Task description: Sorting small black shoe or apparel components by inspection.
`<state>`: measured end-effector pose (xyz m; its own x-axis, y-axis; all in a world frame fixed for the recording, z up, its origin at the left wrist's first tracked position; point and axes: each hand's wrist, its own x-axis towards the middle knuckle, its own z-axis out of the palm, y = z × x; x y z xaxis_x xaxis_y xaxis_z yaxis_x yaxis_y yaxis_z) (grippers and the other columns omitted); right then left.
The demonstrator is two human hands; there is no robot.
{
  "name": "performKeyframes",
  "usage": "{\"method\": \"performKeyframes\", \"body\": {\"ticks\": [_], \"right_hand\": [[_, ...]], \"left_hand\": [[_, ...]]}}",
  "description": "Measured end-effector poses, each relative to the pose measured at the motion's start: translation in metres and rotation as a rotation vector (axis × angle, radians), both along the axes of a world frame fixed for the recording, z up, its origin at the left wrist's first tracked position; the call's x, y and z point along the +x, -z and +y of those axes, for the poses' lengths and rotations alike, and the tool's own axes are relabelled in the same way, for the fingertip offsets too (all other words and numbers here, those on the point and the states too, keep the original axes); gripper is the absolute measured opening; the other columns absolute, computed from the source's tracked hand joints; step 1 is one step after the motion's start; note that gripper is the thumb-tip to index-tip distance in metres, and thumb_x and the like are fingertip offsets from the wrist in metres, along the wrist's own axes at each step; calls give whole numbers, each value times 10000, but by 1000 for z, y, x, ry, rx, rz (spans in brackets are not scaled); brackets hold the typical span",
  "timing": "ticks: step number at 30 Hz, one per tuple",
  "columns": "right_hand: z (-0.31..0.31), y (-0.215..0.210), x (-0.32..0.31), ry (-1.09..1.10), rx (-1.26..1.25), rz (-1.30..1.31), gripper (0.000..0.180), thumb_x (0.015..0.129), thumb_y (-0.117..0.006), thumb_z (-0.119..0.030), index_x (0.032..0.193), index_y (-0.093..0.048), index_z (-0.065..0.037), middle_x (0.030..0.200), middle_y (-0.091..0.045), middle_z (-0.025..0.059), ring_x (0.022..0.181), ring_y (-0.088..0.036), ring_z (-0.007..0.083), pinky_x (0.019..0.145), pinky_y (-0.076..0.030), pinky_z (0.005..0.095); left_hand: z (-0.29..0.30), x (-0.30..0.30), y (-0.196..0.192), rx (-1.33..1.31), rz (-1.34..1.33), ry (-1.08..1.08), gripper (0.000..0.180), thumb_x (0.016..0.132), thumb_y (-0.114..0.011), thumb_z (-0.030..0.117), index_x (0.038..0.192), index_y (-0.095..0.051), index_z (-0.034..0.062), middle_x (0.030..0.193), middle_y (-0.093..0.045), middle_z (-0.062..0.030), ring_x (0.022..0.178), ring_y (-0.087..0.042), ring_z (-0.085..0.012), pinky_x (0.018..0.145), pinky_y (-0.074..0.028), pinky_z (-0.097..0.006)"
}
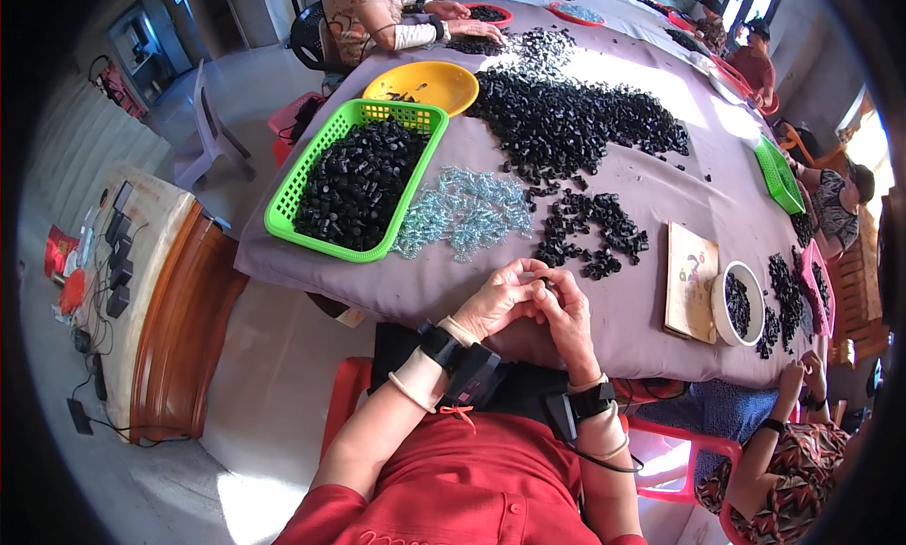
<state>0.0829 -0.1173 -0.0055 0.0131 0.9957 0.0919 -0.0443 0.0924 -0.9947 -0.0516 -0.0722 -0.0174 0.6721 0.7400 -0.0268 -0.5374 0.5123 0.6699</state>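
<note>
My left hand (498, 301) and my right hand (568, 318) meet at the table's near edge, fingers closed. Their fingertips pinch a small black part, mostly hidden between them. Just beyond lies a loose cluster of small black parts (604, 232). To its left is a pile of clear, bluish small pieces (467, 210). A green plastic basket (274, 217), full of black cylindrical parts, stands at the left edge of the table. Farther out spreads a large heap of the black parts (576, 120).
A yellow bowl (444, 84) sits behind the basket. On the right are a notebook (692, 281) and a white bowl (725, 323) holding black parts. Other people sit around the cloth-covered table (396, 285), one (783, 460) close on my right. A wooden cabinet (175, 328) stands left.
</note>
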Motion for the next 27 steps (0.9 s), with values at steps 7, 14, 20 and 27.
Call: {"method": "performKeyframes", "body": {"ticks": [7,14,20,27], "right_hand": [[-5,-4,-1,115,-65,267,261,864,-552,-113,1087,-518,19,761,-512,-4,582,-463,54,543,-422,188],[-2,-2,-2,134,-65,283,221,870,-551,-125,1038,-540,19,725,-517,-6,555,-468,56,535,-421,194],[-4,0,-1,135,-70,237,197,864,-554,-106,1022,-549,13,731,-523,-2,549,-475,60,526,-419,194],[-5,3,-1,142,-36,168,176,860,-555,-89,1001,-552,15,744,-532,1,545,-482,57,516,-414,187]], "left_hand": [[15,-35,-38,23,87,-350,205,872,-545,148,1053,-463,96,799,-576,-74,612,-532,-107,513,-434,-215],[57,-84,-107,147,362,-837,515,867,-562,270,1261,-310,56,823,-589,-117,532,-540,-115,428,-415,-203],[45,-53,-34,590,857,-495,133,821,-597,138,902,-599,32,682,-581,-13,489,-513,-69,432,-400,-188],[56,2,-17,1056,1257,-560,96,721,-596,70,816,-599,63,773,-587,-109,694,-594,-263,628,-477,-357]]}}
